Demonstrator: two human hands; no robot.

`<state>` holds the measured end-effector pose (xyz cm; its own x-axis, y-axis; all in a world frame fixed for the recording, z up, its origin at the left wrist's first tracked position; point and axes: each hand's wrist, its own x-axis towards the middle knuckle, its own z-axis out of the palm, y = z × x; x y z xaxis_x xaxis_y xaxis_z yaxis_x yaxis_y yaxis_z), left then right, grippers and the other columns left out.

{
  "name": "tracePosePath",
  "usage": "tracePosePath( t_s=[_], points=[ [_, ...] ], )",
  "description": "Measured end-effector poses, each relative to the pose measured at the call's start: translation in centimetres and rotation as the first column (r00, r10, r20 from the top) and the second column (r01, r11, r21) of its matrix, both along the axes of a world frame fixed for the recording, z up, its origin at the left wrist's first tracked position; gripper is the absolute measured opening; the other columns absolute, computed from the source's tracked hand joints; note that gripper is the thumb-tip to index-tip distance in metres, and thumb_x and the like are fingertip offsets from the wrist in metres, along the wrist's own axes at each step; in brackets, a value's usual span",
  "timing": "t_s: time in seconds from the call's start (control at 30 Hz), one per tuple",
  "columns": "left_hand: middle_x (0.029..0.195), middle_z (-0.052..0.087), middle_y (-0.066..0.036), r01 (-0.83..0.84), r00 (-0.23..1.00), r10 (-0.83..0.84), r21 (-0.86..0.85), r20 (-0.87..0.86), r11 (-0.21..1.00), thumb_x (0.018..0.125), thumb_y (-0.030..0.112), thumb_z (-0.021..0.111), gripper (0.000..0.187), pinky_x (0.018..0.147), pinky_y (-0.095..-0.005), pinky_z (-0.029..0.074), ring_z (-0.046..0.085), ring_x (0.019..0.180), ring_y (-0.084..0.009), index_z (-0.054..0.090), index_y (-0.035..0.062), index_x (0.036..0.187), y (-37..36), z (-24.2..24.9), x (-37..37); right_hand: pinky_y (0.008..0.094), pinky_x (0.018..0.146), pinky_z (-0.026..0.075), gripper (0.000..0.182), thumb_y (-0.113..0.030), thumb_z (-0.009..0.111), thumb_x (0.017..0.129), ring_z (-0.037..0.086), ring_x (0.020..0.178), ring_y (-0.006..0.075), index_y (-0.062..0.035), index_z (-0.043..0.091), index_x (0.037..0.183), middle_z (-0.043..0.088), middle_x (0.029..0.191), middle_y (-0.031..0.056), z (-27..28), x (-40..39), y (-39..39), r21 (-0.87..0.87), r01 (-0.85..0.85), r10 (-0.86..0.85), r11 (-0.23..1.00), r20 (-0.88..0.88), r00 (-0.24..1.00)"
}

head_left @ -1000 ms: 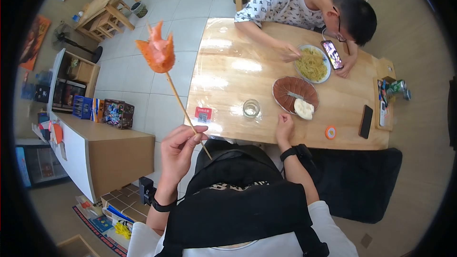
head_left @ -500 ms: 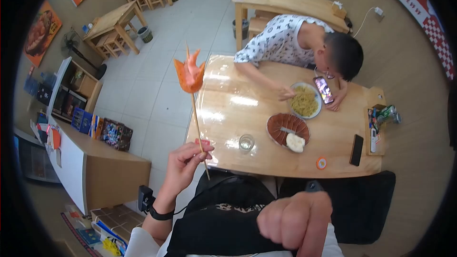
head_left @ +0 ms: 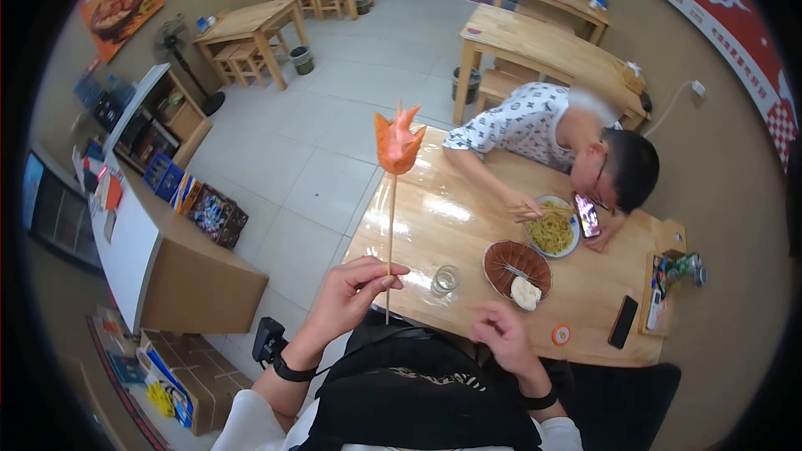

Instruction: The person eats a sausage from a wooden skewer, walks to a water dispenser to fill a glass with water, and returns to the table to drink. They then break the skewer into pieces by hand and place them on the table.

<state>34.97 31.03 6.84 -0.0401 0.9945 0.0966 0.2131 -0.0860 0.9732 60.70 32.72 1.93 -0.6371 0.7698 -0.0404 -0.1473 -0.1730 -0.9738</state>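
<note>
My left hand (head_left: pixel 355 292) pinches a thin wooden skewer (head_left: pixel 391 234) near its lower end and holds it upright. On the top of the skewer sits an orange-red sausage (head_left: pixel 398 146), cut so that pink points spread out like a flower. My right hand (head_left: pixel 505 336) hovers at the near table edge with its fingers curled in; nothing shows in them. Close by on the table (head_left: pixel 409 238) stand a clear glass (head_left: pixel 445 281) and a brown oval dish (head_left: pixel 499 266) bearing a white lump of food (head_left: pixel 525 292).
Across the table a person (head_left: pixel 535 121) leans over a plate of noodles (head_left: pixel 553 232) with chopsticks, beside a lit phone (head_left: pixel 586 215). A dark phone (head_left: pixel 622 321), an orange round item (head_left: pixel 560 335) and a wooden condiment tray (head_left: pixel 660 301) lie right. A counter (head_left: pixel 192 276) stands left.
My right hand has moved away from the camera toward the table edge. The skewer stands straighter and farther right in view. The camera view has shifted, showing more of the room's far end.
</note>
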Motion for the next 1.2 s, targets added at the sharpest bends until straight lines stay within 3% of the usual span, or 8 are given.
tracePosePath(
  t_s=[0.03, 0.17, 0.23, 0.27, 0.43, 0.53, 1.03, 1.2],
  points=[
    [0.082, 0.062, -0.008, 0.004, 1.000, -0.004, 0.007, 0.004, 1.000, 0.084, 0.002, 0.051, 0.016, 0.067, -0.0240, 0.047, 0.058, 0.075, -0.0147, 0.062, 0.0003, 0.095, 0.0, 0.2, 0.0, 0.0280, 0.072, 0.043, 0.015, -0.012, 0.049, 0.087, 0.051, 0.078, 0.0166, -0.0031, 0.058, 0.095, 0.057, 0.092, 0.0109, -2.0, -0.3, -0.3, -0.039, 0.122, -0.109, 0.992, 0.246, 0.963],
    [0.085, 0.062, -0.009, -0.042, 0.997, 0.041, -0.013, -0.070, 0.999, 0.084, 0.003, 0.051, 0.015, 0.070, -0.0248, 0.048, 0.059, 0.078, -0.0149, 0.062, -0.0005, 0.094, -0.6, -0.2, -0.5, 0.0264, 0.081, 0.042, 0.014, -0.010, 0.055, 0.083, 0.053, 0.093, 0.0162, -0.0006, 0.057, 0.093, 0.057, 0.099, 0.0081, -13.8, 4.3, -2.7, 0.222, -0.295, 0.236, 0.929, 0.256, 0.937],
    [0.085, 0.062, -0.009, -0.065, 0.983, 0.073, 0.055, -0.169, 0.996, 0.084, 0.002, 0.051, 0.014, 0.077, -0.0291, 0.047, 0.059, 0.082, -0.0163, 0.062, -0.0024, 0.091, -1.1, -0.7, -0.9, 0.0300, 0.084, 0.041, 0.033, -0.012, 0.065, 0.076, 0.051, 0.098, 0.0180, 0.0023, 0.052, 0.103, 0.053, 0.105, 0.0120, -16.3, 6.3, -2.0, -0.299, -0.099, 0.209, 0.949, 0.365, 0.907],
    [0.088, 0.061, -0.009, -0.126, 0.987, 0.129, 0.030, -0.100, 0.992, 0.084, 0.001, 0.050, 0.014, 0.076, -0.0265, 0.047, 0.059, 0.082, -0.0154, 0.062, -0.0029, 0.091, -1.6, -1.4, -0.7, 0.0237, 0.073, 0.044, 0.010, -0.011, 0.056, 0.083, 0.054, 0.083, 0.0109, -0.0030, 0.055, 0.090, 0.059, 0.093, 0.0074, -17.8, 6.1, -2.1, -0.152, 0.140, -0.077, 0.979, 0.361, 0.929],
    [0.083, 0.060, -0.009, -0.249, 0.962, 0.255, -0.073, 0.096, 0.966, 0.083, 0.000, 0.050, 0.016, 0.069, -0.0235, 0.048, 0.057, 0.076, -0.0112, 0.062, -0.0038, 0.094, -3.9, -1.5, 0.6, 0.0368, 0.088, 0.038, 0.083, -0.013, 0.076, 0.062, 0.043, 0.108, 0.0239, -0.0061, 0.026, 0.129, 0.042, 0.120, 0.0125, -20.7, 1.1, 1.4, 0.388, 0.299, -0.456, 0.872, 0.421, 0.784],
    [0.081, 0.059, -0.008, -0.351, 0.929, 0.359, -0.094, 0.089, 0.932, 0.084, 0.002, 0.051, 0.015, 0.068, -0.0225, 0.047, 0.058, 0.074, -0.0122, 0.061, -0.0049, 0.092, -5.7, -1.6, 1.2, 0.0352, 0.097, 0.031, 0.098, -0.015, 0.079, 0.059, 0.034, 0.117, 0.0293, -0.0027, 0.015, 0.132, 0.028, 0.129, 0.0180, -21.7, -1.4, 3.1, 0.394, 0.300, -0.437, 0.869, 0.325, 0.839],
    [0.082, 0.060, -0.006, -0.502, 0.860, 0.504, -0.056, 0.073, 0.863, 0.085, 0.008, 0.052, 0.017, 0.069, -0.0232, 0.046, 0.059, 0.077, -0.0116, 0.062, 0.0024, 0.098, -16.9, -3.1, -9.2, 0.0327, 0.095, 0.033, 0.060, -0.001, 0.067, 0.069, 0.044, 0.107, 0.0232, 0.0015, 0.038, 0.120, 0.044, 0.113, 0.0116, -32.8, -6.3, 7.5, 0.463, 0.489, -0.640, 0.740, 0.259, 0.723],
    [0.081, 0.061, -0.006, -0.524, 0.848, 0.525, -0.040, 0.075, 0.851, 0.085, 0.008, 0.052, 0.017, 0.068, -0.0231, 0.046, 0.059, 0.076, -0.0120, 0.063, 0.0032, 0.097, -21.9, -4.1, -17.6, 0.0260, 0.084, 0.041, 0.051, -0.001, 0.062, 0.075, 0.050, 0.091, 0.0142, 0.0030, 0.038, 0.120, 0.051, 0.100, 0.0068, -24.4, -12.3, 3.1, 0.239, 0.513, -0.564, 0.824, 0.276, 0.778]
  ],
)
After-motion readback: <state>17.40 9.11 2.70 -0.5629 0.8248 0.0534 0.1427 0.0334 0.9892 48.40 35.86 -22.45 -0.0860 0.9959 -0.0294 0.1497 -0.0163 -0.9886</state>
